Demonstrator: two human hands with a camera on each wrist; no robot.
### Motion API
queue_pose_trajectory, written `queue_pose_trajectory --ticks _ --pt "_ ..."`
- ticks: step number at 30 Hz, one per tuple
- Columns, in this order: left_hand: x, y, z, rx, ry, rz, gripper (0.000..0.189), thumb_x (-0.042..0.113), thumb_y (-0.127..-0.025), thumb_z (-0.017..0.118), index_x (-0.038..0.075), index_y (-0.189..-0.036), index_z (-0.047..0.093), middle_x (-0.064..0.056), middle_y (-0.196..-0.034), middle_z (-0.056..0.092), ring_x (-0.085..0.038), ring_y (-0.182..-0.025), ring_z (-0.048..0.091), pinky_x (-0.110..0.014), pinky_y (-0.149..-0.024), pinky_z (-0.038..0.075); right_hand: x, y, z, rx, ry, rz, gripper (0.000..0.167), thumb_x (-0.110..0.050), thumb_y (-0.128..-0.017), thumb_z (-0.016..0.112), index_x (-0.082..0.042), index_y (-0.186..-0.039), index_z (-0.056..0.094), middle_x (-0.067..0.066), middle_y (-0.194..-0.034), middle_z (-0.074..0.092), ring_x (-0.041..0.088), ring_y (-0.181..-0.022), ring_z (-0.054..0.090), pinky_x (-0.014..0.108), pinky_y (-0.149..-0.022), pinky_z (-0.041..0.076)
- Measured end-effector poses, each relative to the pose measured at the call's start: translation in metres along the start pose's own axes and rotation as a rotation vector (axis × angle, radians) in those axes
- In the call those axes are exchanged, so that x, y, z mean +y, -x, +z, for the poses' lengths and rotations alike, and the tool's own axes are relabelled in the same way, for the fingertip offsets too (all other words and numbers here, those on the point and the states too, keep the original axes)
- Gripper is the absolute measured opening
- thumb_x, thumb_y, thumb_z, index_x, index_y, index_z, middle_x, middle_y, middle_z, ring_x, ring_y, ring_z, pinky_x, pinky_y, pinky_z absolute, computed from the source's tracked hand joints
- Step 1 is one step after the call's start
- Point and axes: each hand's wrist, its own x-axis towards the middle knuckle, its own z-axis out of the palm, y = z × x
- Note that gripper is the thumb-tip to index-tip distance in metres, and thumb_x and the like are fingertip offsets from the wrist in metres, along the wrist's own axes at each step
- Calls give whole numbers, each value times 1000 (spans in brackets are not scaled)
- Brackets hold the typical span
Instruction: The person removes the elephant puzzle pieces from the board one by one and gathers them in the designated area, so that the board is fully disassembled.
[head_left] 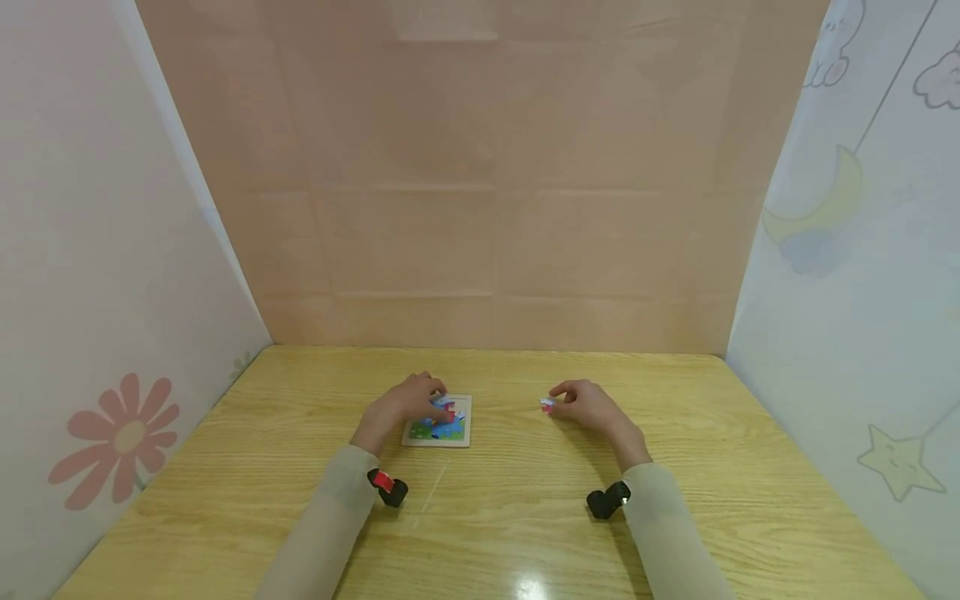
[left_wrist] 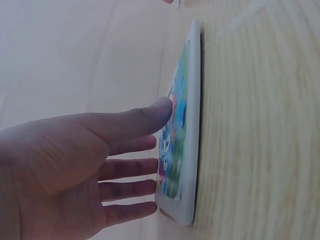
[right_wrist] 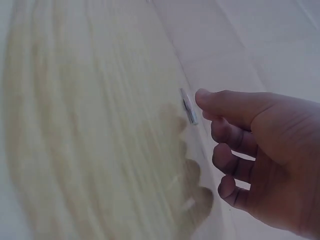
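Note:
A small square jigsaw puzzle with a pale frame and a colourful picture lies flat on the table, left of centre. My left hand is over its left part. In the left wrist view the fingers are straight, with their tips at the board's edge, and the thumb reaches over the picture. To the right, my right hand pinches a small pink and white puzzle piece at its fingertips. The right wrist view shows this piece edge-on beside the thumb; the index fingertip is partly hidden.
The wooden table runs back to a brown papered panel. White walls with printed decorations stand at left and right. Each wrist wears a black camera strap.

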Motion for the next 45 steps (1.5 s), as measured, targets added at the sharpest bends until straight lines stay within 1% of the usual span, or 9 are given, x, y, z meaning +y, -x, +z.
queue_pose_trajectory --ticks 3,7,12,21,27,31,35,39,45 --pt "-3 0 -1 6 13 10 52 32 -84 79 9 -129 64 -11 -132 56 -27 -117 52 -49 -106 43 -4 0 0 0 -6 -16 34 -22 -94 67 -5 -123 67 7 -91 64 18 -77 53 30 -68 43" --pt "-6 2 -3 36 36 18 49 24 -82 82 4 -125 66 -11 -122 58 -24 -105 54 -44 -101 47 -11 0 0 -8 -26 -48 36 -23 -95 67 -2 -124 65 7 -84 67 18 -74 57 30 -70 44" --pt "-6 5 -6 53 64 8 46 23 -81 83 2 -118 68 -10 -113 58 -22 -96 52 -43 -97 48 -18 -1 2 -7 -45 -63 36 -22 -94 68 -2 -124 65 7 -80 68 18 -73 63 30 -71 45" --pt "-10 5 -8 77 55 -33 46 30 -78 85 7 -115 70 -10 -116 59 -26 -104 52 -47 -98 47 -26 -2 5 13 -29 -90 33 -20 -94 67 -3 -123 66 8 -78 66 20 -68 59 29 -61 43" --pt "-13 3 -8 60 67 -56 43 31 -80 84 7 -114 70 -9 -113 61 -23 -100 58 -43 -93 50 -37 0 5 9 -54 -115 34 -22 -95 66 -4 -124 66 9 -80 65 26 -71 63 30 -59 46" --pt "-13 1 -5 56 64 -66 41 30 -80 84 8 -112 70 -8 -111 61 -22 -96 57 -41 -91 51 -41 -1 6 1 -62 -129 35 -23 -96 65 -4 -125 65 12 -82 65 27 -69 61 30 -57 46" --pt "-12 0 -4 58 56 -73 38 29 -80 84 8 -109 70 -7 -109 60 -21 -93 54 -40 -90 50 -43 -3 8 -6 -60 -146 34 -23 -97 64 -2 -124 65 14 -84 65 24 -64 57 29 -55 44" --pt "-10 -1 -4 62 56 -79 35 28 -80 84 7 -105 70 -7 -107 59 -21 -90 52 -40 -89 50 -45 -7 10 -8 -42 -162 33 -22 -96 65 -3 -123 66 9 -83 63 18 -60 52 28 -55 43" --pt "-12 -1 -4 66 72 -78 34 27 -79 85 8 -102 70 -6 -105 62 -20 -88 53 -39 -87 50 -55 -13 15 -1 -37 -193 31 -21 -95 67 -3 -120 68 4 -80 61 15 -64 47 29 -57 41"
